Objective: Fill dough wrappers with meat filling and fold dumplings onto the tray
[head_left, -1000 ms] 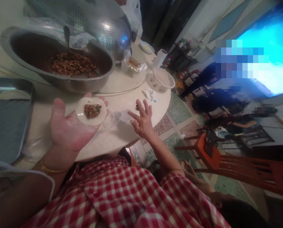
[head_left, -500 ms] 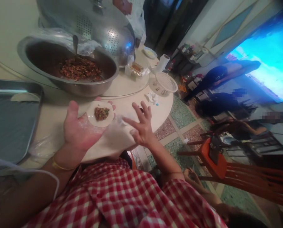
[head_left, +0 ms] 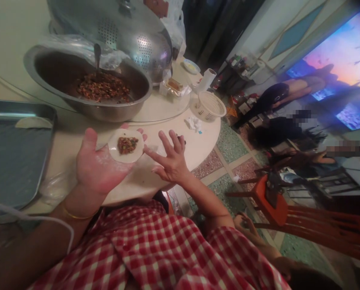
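Observation:
On the flat palm and fingers of my left hand [head_left: 97, 171] rests a round, pale dumpling wrapper [head_left: 112, 149]. A small mound of chopped dumpling filling [head_left: 127, 145] sits in its middle. White flour dusts the palm. My right hand [head_left: 172, 159] is just to the right with its fingers spread and nothing in it. Its index fingertip is at the wrapper's right edge; whether it touches, I cannot tell. Beyond my hands, a large metal bowl [head_left: 107, 112] holds more filling, with a spoon [head_left: 97, 56] standing in it.
At left, a metal tray [head_left: 13, 161] holds a folded dumpling [head_left: 34, 123]. A perforated steel lid [head_left: 143, 36] stands behind the bowl. A white plastic basket [head_left: 210, 106] and crumpled tissue [head_left: 194, 123] lie near the table's right edge. An orange chair [head_left: 269, 201] and other people are beyond.
My right hand has moved left, bringing its index finger to the wrapper's edge. My left hand has shifted slightly left with the wrapper still lying open on it.

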{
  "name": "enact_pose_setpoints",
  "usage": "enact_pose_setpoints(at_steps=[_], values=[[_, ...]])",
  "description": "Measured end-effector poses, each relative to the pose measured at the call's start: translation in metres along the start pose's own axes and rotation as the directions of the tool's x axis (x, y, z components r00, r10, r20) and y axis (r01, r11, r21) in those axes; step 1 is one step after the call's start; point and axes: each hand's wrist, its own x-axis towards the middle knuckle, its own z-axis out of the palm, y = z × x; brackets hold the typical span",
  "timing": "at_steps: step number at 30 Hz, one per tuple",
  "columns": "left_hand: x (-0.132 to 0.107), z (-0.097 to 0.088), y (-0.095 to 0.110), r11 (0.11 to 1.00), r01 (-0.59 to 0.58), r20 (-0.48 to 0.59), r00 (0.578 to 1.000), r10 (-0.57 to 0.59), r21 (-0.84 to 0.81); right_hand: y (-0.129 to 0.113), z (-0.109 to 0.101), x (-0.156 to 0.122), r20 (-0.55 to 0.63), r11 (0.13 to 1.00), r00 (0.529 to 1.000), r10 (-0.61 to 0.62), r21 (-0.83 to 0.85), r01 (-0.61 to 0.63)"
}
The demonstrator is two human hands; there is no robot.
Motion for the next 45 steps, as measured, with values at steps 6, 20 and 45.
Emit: enact_pose_setpoints(at_steps=[6, 20, 45], values=[[-0.003, -0.002, -0.001, 0.999, 0.044, 0.046, 0.998, -0.044, -0.008, 0.01, -0.001, 0.01, -0.004, 0.999, 1.0, -0.02, -0.029, 0.02], [-0.003, 0.001, -0.008, 0.995, 0.098, 0.009, 0.995, -0.098, 0.028, 0.014, -0.003, 0.018, 0.008, 0.998, 1.0, 0.022, -0.063, -0.021], [0.006, -0.015, -0.019, 0.931, 0.364, 0.221, 0.906, -0.361, 0.028, 0.026, -0.011, 0.032, -0.008, 0.987, 0.998, -0.062, 0.146, 0.063]])
